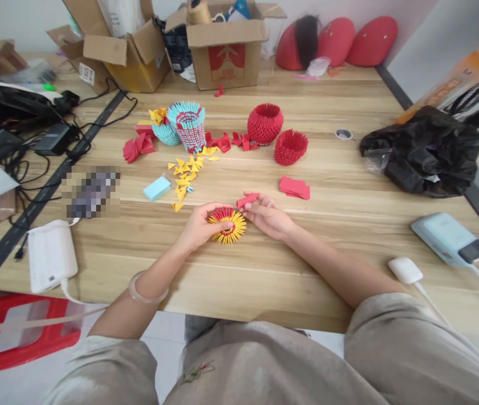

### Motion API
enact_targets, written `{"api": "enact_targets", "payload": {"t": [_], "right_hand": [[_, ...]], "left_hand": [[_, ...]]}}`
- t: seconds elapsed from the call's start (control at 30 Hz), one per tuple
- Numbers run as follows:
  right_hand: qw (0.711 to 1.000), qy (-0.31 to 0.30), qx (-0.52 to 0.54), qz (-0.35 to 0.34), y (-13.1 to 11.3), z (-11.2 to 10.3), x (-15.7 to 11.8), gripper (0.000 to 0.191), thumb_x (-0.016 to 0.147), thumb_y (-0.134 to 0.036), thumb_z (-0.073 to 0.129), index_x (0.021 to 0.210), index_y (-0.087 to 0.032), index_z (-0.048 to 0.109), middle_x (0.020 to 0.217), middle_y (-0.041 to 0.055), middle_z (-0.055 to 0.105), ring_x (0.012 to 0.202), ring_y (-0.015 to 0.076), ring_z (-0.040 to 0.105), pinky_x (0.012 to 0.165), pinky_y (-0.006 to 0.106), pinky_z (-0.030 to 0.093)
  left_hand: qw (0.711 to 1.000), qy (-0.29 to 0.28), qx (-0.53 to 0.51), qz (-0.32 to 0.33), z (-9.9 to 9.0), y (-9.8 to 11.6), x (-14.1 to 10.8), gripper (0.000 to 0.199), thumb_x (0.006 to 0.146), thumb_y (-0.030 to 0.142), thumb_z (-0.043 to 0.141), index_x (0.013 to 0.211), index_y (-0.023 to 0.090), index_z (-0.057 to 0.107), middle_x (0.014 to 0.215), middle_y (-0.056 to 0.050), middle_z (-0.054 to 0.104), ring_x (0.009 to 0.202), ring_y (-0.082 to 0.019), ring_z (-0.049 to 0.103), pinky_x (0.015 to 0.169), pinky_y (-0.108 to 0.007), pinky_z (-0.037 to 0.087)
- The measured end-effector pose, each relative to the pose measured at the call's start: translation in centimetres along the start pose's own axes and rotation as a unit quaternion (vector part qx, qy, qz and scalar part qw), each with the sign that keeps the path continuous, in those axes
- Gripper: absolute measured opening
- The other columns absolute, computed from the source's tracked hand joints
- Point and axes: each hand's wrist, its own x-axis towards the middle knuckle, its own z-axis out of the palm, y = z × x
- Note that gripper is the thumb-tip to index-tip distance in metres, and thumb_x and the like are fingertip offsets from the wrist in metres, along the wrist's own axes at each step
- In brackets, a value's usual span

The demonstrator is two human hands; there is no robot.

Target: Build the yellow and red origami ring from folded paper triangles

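My left hand (205, 226) grips a round folded-paper ring (234, 229), its spikes mostly yellow with a red stretch at the top. The thumb lies across the ring's middle. Just to the right, my right hand (268, 214) pinches a small red folded paper piece (247, 200) close to the ring's upper right edge. Beyond my hands, loose yellow paper triangles (184, 169) lie scattered, beside a stack of light blue paper slips (157, 188). Red paper slips (294, 188) rest on the table past my right hand.
A blue and red paper vase (191, 130) and two red paper bowls, one large (265, 125), one small (291, 147), stand farther back. Cardboard boxes (226, 56) line the wall. A black bag (425, 152) sits at right; a white power bank (52, 256) lies at left.
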Motion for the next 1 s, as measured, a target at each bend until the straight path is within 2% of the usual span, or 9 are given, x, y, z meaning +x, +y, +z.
{"api": "enact_targets", "payload": {"t": [0.07, 0.17, 0.43, 0.67, 0.83, 1.0], "right_hand": [[1.000, 0.003, -0.006, 0.002, 0.00, 0.00, -0.01, 0.034, 0.062, -0.012, 0.074, 0.091, -0.019, 0.058, 0.074, -0.0010, 0.070, 0.067, 0.0089, 0.063, 0.067, 0.021, 0.050], [1.000, 0.001, -0.015, 0.003, -0.06, -0.03, -0.04, 0.023, 0.063, -0.014, 0.074, 0.081, -0.017, 0.060, 0.073, -0.0010, 0.068, 0.066, 0.0089, 0.062, 0.065, 0.021, 0.049], [0.999, 0.026, -0.022, -0.001, -0.26, -0.06, 0.12, 0.005, 0.064, -0.016, 0.065, 0.067, -0.015, 0.062, 0.067, 0.0001, 0.065, 0.062, 0.0097, 0.059, 0.058, 0.023, 0.045], [0.997, 0.036, -0.052, -0.041, -0.12, -0.18, -0.18, 0.007, 0.059, -0.011, 0.055, 0.060, -0.017, 0.052, 0.064, 0.0007, 0.066, 0.051, 0.0083, 0.054, 0.051, 0.022, 0.041], [0.994, 0.017, -0.092, -0.052, -0.10, -0.02, -0.41, 0.011, 0.060, -0.013, 0.059, 0.066, -0.018, 0.052, 0.062, -0.0008, 0.066, 0.048, 0.0083, 0.053, 0.049, 0.021, 0.039], [0.995, 0.007, -0.095, -0.040, -0.24, 0.15, -0.55, 0.024, 0.062, -0.018, 0.066, 0.085, -0.018, 0.059, 0.063, -0.0005, 0.068, 0.049, 0.0087, 0.054, 0.049, 0.021, 0.040]], "left_hand": [[1.000, 0.001, 0.010, -0.007, -0.03, 0.01, 0.04, 0.053, 0.056, 0.032, 0.081, 0.102, 0.012, 0.066, 0.100, -0.010, 0.071, 0.088, -0.023, 0.066, 0.084, -0.038, 0.051], [0.999, 0.000, 0.042, -0.004, -0.16, -0.05, 0.12, 0.050, 0.057, 0.035, 0.079, 0.099, 0.011, 0.068, 0.097, -0.011, 0.072, 0.087, -0.024, 0.067, 0.083, -0.039, 0.052], [0.981, 0.014, 0.174, 0.086, -0.09, -0.52, -0.08, 0.026, 0.072, 0.031, 0.068, 0.094, 0.017, 0.072, 0.099, -0.007, 0.073, 0.093, -0.022, 0.067, 0.091, -0.037, 0.049], [0.948, 0.001, 0.249, 0.197, -0.12, -0.77, 0.03, 0.017, 0.077, 0.016, 0.059, 0.087, 0.020, 0.072, 0.098, -0.006, 0.072, 0.096, -0.020, 0.065, 0.090, -0.034, 0.048], [0.930, -0.030, 0.286, 0.230, -0.15, -0.84, 0.07, 0.026, 0.074, 0.006, 0.051, 0.086, 0.020, 0.069, 0.100, -0.006, 0.071, 0.097, -0.019, 0.064, 0.088, -0.034, 0.048], [0.926, -0.046, 0.298, 0.228, -0.10, -0.85, 0.01, 0.027, 0.070, 0.004, 0.048, 0.082, 0.019, 0.068, 0.099, -0.007, 0.071, 0.095, -0.018, 0.065, 0.083, -0.032, 0.049]]}}
